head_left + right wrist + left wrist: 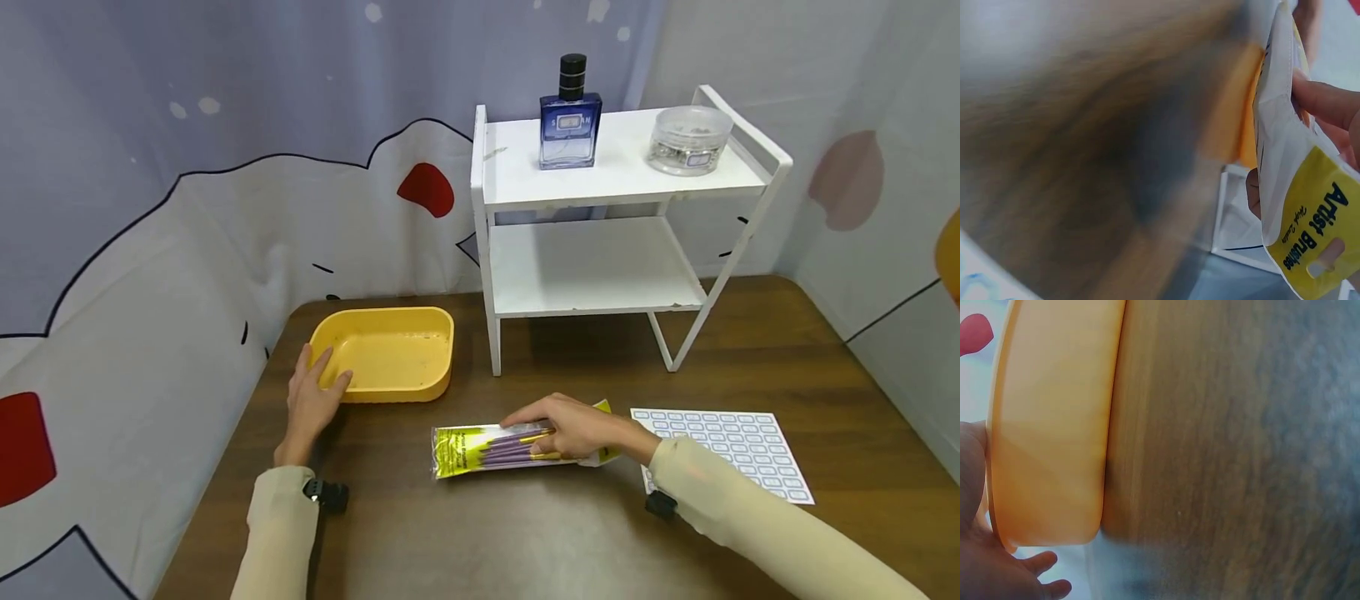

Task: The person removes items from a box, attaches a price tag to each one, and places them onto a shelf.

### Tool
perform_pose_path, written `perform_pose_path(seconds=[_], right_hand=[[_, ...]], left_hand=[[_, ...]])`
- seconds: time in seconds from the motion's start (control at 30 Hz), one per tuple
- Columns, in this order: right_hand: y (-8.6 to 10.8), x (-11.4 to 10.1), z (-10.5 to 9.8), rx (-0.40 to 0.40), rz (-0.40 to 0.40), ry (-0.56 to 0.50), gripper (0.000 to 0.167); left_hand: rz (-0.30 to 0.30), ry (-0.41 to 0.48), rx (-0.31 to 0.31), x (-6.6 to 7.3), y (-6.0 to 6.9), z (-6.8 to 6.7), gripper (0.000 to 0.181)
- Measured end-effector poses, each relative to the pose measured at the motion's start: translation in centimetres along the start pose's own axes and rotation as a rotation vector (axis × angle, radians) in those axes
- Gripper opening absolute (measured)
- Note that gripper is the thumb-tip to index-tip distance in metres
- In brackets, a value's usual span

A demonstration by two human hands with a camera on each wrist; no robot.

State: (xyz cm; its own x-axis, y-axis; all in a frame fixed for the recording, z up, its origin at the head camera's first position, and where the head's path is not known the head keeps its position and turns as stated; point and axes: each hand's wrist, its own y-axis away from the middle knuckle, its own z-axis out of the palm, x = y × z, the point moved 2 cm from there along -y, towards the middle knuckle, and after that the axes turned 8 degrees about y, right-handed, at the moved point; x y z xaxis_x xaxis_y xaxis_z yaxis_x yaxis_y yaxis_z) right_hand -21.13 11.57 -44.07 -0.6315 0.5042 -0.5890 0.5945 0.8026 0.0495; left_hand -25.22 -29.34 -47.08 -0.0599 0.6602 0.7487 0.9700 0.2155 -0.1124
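The left hand (311,406) rests at the near left corner of the yellow tray (397,394), fingers over its rim; in the left wrist view this hand (991,537) lies at the end of the tray's wall (1054,437). The right hand (573,427) grips the packet of artist brushes (461,452) near its right part, in front of the tray and shelf. In the right wrist view the thumb of the hand (1335,115) lies on one side of the packet (1282,156) and a fingertip shows at the other side. Purple brushes show through the clear wrapping.
A white two-tier shelf (592,267) stands at the back, with a blue perfume bottle (570,133) and a round clear container (688,142) on top. A sheet of labels (750,450) lies at the right, partly under the right forearm. Patterned curtains hang behind the wooden table (450,542).
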Motion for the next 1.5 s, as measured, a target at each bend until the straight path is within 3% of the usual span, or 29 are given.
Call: perform_pose_path(seconds=[0.2,0.37,0.53,0.8,0.97,1.13,1.27,1.33,1.4,1.5], right_hand=[[1.1,1.2,1.4,-0.007,0.071,0.022,0.048],[1.1,1.5,2.2,0.02,0.046,0.122,0.049],[1.2,1.4,2.1,0.016,0.059,0.196,0.047],[1.9,1.6,1.8,0.014,0.102,0.214,0.047],[3.0,2.2,0.7,0.077,0.1,0.201,0.047],[5.7,3.8,-1.6,0.2,0.115,0.158,0.05],[8.4,5.4,-3.4,0.273,0.174,0.171,0.057],[9.8,6.2,-4.1,0.288,0.211,0.18,0.062],[11.3,7.0,-4.7,0.286,0.259,0.2,0.069],[13.4,7.9,-5.3,0.246,0.364,0.215,0.081]], left_hand=[[0.0,0.0,0.004,0.0,0.1,-0.1,0.064],[0.01,0.007,0.0,0.1,0.0,-0.1,0.064],[0.017,0.013,-0.006,0.0,0.0,0.0,0.063],[0.021,0.006,-0.009,0.5,-0.1,-0.1,0.063],[0.023,-0.004,-0.014,0.7,-0.3,-0.3,0.062],[0.019,-0.024,-0.016,0.9,-0.5,-0.6,0.061],[0.058,0.007,0.064,1.4,-0.2,-0.8,0.058],[0.108,0.052,0.149,1.9,0.4,-0.7,0.052],[0.195,0.09,0.249,2.8,1.2,-0.5,0.042],[0.375,0.125,0.388,4.8,2.8,0.2,0.026]])
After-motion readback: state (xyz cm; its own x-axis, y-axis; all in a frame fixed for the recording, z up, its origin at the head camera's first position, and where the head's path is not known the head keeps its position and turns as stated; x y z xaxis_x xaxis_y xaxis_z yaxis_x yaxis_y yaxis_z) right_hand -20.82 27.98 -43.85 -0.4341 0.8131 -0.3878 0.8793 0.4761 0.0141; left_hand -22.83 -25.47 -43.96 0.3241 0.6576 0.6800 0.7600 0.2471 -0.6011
